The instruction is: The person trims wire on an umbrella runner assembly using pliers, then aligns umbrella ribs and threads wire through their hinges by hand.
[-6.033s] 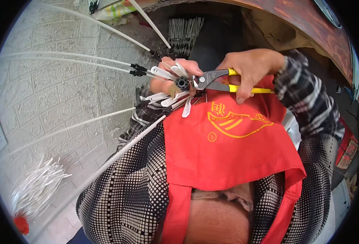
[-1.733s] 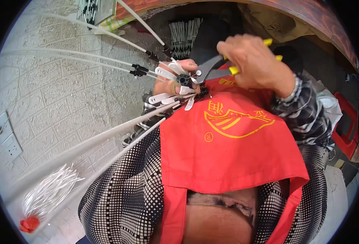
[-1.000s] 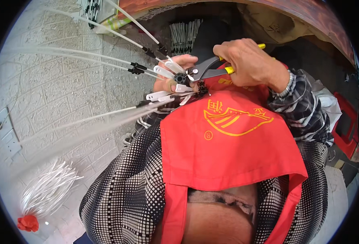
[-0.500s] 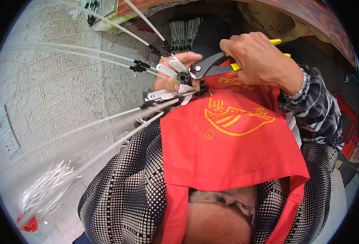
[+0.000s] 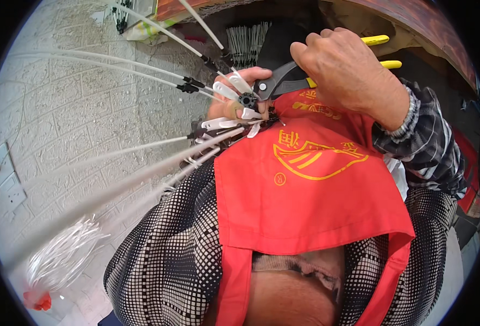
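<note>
My left hand (image 5: 229,110) is wrapped round a round black hub (image 5: 247,100). White flat tabs (image 5: 225,90) with small holes fan out from this hub, and long white rods (image 5: 158,31) with black joints spread to the left. My right hand (image 5: 348,76) grips pliers with dark jaws (image 5: 277,81) and yellow handles, the handles apart. The jaw end lies right beside the hub, by my left fingertips; whether it bites on anything cannot be made out. Below my left hand, more rods and tabs are bunched, partly hidden behind one another.
A red apron (image 5: 310,212) with yellow print covers my lap. Bundles of white rods (image 5: 248,43) stand at the far side, under a wooden table edge (image 5: 414,22). White strands (image 5: 66,250) with a red end lie at lower left. A wall socket plate (image 5: 13,190) is at left.
My right hand has shifted slightly up, tilting the pliers' handles away from me. The rods at lower left have swung, and the hub has tilted and moved a little.
</note>
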Tool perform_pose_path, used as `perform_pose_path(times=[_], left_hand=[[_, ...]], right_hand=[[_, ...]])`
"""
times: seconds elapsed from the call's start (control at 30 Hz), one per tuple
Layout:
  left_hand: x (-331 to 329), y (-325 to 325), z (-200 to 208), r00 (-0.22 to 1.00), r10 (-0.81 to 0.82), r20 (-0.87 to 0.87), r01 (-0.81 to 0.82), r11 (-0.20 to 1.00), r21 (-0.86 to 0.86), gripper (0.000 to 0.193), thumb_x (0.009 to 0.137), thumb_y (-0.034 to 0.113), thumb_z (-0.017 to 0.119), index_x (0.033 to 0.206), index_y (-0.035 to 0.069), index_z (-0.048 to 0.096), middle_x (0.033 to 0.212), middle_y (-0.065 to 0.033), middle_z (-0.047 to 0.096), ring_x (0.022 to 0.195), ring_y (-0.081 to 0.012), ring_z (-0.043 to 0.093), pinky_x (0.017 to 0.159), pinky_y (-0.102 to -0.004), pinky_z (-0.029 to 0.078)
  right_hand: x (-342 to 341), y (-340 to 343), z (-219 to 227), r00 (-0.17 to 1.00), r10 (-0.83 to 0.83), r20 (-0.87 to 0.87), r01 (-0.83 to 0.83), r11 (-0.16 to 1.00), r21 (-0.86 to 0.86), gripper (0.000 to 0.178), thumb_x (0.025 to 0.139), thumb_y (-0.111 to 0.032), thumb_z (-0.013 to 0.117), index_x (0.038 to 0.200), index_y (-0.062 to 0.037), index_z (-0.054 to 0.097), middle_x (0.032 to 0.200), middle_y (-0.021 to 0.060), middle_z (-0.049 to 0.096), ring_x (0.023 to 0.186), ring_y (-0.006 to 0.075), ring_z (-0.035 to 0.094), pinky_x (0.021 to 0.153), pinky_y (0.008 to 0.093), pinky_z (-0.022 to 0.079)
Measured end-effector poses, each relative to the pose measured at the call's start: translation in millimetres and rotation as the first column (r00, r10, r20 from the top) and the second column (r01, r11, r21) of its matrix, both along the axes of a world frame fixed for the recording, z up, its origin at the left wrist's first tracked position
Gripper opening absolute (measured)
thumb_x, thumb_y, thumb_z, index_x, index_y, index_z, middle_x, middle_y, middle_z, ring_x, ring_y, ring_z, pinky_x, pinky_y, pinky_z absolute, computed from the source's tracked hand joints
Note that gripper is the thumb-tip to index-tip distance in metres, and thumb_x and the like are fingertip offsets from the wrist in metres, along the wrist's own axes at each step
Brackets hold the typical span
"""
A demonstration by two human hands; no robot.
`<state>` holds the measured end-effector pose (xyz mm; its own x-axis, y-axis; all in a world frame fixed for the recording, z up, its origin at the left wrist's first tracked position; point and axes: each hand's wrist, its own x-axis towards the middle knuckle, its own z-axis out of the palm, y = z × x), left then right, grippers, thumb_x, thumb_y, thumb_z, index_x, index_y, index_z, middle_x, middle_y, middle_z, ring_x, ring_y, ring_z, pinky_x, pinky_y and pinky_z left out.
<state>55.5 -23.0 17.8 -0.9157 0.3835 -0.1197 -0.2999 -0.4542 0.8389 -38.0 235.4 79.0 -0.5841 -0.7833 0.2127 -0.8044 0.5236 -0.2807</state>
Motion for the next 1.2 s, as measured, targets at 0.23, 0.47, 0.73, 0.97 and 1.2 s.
perform_pose_path(times=[0.23,0.47,0.73,0.97,1.2], left_hand=[[-9,7,9,1.000,0.002,-0.005,-0.001,0.983,0.181,0.067,0.089,0.033,0.065,0.138,-0.007,0.040,0.114,-0.0251,0.062,0.092,-0.0291,0.067,0.084,-0.0381,0.056],[-11,28,17,0.984,0.137,0.112,-0.140,0.990,0.016,0.082,0.073,0.028,0.083,0.131,-0.014,0.044,0.082,-0.0175,0.066,0.067,-0.0225,0.067,0.055,-0.0284,0.056],[-16,32,-5,0.972,0.167,0.165,-0.164,0.986,-0.030,0.080,0.075,0.019,0.080,0.140,-0.002,0.040,0.084,-0.0152,0.066,0.064,-0.0231,0.066,0.055,-0.0330,0.054],[-27,14,-1,0.975,0.147,-0.165,-0.128,0.984,0.121,0.085,0.086,0.053,0.067,0.145,0.000,0.038,0.077,-0.0107,0.060,0.066,-0.0219,0.061,0.060,-0.0328,0.050],[-46,3,24,0.927,0.349,0.139,-0.371,0.907,0.197,0.036,0.089,0.014,0.067,0.119,-0.005,0.056,0.093,-0.0155,0.068,0.070,-0.0248,0.069,0.057,-0.0356,0.060]], right_hand=[[3,1,-3,0.988,-0.058,0.140,0.056,0.998,0.019,0.015,0.068,-0.009,0.069,0.079,-0.0016,0.063,0.071,0.0160,0.066,0.072,0.0333,0.068,0.063,0.0411,0.053],[3,5,-13,0.975,-0.054,0.216,0.050,0.998,0.024,0.020,0.063,-0.007,0.071,0.079,-0.0005,0.062,0.071,0.0165,0.065,0.072,0.0341,0.068,0.063,0.0423,0.054],[6,11,-13,0.988,-0.145,-0.042,0.146,0.989,0.016,0.015,0.069,-0.015,0.068,0.076,-0.0058,0.058,0.071,0.0123,0.063,0.068,0.0283,0.065,0.064,0.0385,0.050],[-96,32,12,0.901,-0.433,-0.031,0.434,0.894,0.109,0.047,0.075,-0.041,0.076,0.086,-0.0001,0.057,0.082,0.0209,0.066,0.079,0.0375,0.066,0.068,0.0479,0.051],[-135,54,6,0.879,-0.320,-0.352,0.373,0.923,0.091,0.046,0.075,-0.044,0.075,0.094,-0.0036,0.064,0.090,0.0133,0.066,0.086,0.0332,0.062,0.077,0.0436,0.049]])
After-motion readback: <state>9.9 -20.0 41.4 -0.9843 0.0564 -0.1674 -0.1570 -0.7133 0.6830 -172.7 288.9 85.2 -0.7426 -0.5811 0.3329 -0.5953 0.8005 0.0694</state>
